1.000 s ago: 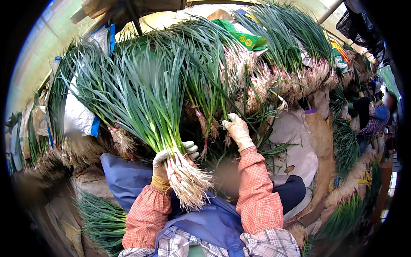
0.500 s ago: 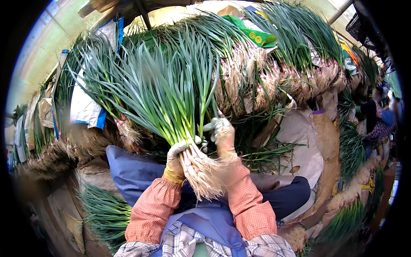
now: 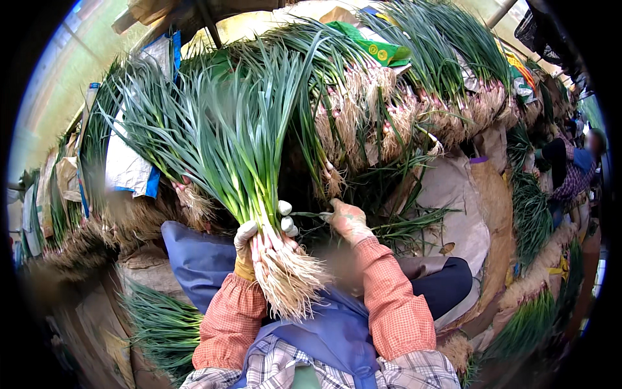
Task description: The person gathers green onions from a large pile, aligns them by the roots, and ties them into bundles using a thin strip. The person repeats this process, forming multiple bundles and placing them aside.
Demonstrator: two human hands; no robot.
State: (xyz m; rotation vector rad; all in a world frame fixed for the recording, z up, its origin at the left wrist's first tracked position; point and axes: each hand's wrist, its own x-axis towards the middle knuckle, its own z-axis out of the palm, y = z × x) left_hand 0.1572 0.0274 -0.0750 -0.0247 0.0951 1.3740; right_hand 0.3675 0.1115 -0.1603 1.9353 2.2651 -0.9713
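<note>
While the great wall of stacked green onions (image 3: 402, 110) fills the upper half of the view, roots hanging pale toward us, we sit low among it with brown paper sacks (image 3: 453, 194) to the right and more greens lying at the lower left (image 3: 162, 324). Another person (image 3: 573, 168) works at the far right edge, well apart from us.

Nearer in, the bundle of green onions (image 3: 227, 149) stands upright in front of us, leaves fanned wide above, pinkish stalks gathered tight, white roots (image 3: 291, 279) spilling down over our blue apron (image 3: 324, 330).

Our left hand (image 3: 259, 236), in a white work glove, is clenched around the bundle's neck just above the roots. Our right hand (image 3: 348, 220), in a soiled glove, sits just beside the bundle; it looks pinched on a thin green leaf (image 3: 314, 214) running across to the stalks, though the glove hides the fingertips, so we cannot be sure of the grip.

To do this well, we judge that the left should keep the stalks squeezed level at the neck so none slide, while the right draws any stray or limp leaf away along its length rather than sideways, so it does not snap.
</note>
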